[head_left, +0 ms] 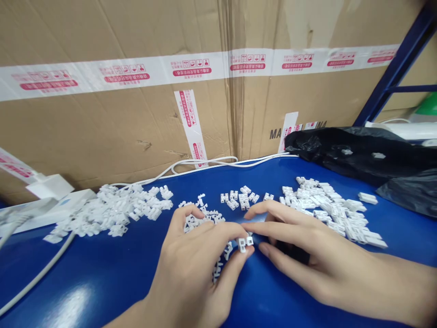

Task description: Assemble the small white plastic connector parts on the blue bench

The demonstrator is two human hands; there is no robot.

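Between the thumb and index finger of my left hand (198, 259) is a small white plastic wire connector (245, 243), its two square openings facing me. My right hand (307, 241) is beside it with fingers apart. Its index fingertip is at the connector's top edge; whether it touches cannot be made out. Partly hidden behind my left hand lies a heap of small white clip-like parts (218, 216). Beyond my fingers are several loose two-hole white connectors (244, 200). To the right, past my right hand, is a pile of longer white connectors (317, 200).
A larger pile of white pieces (116, 207) lies at left against a white power strip (77, 200) with a plugged-in adapter (51, 186). White cable (205, 160) runs along a big cardboard box (136, 114). A black plastic bag (341, 146) sits at the right on the blue table (102, 278).
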